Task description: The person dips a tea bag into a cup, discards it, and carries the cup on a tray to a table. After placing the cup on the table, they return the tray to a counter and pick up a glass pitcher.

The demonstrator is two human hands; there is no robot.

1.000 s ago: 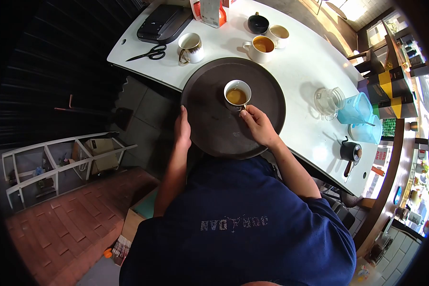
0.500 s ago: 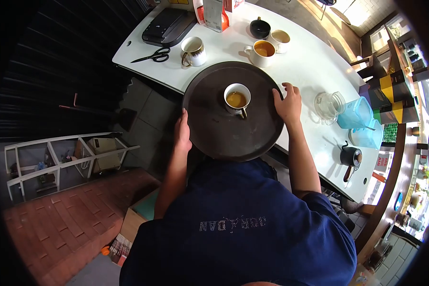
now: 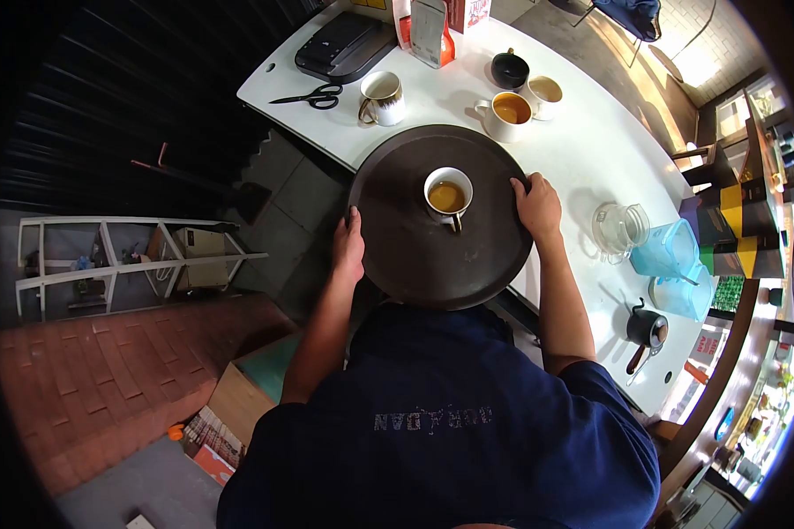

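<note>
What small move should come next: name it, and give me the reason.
I'd probably firm up the left hand and right hand on the tray before shifting it: they are at opposite sides of its rim, and an upright cup of brown liquid stands unheld on it, so a tilt could spill.

Left hand [image 3: 348, 245], right hand [image 3: 539, 212] hold brown tray [image 3: 432, 269]; cup [image 3: 448, 197] stands atop.

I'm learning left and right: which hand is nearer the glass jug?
Right. The right hand holds the tray on the side towards the glass jug; the left hand holds the opposite side.
</note>
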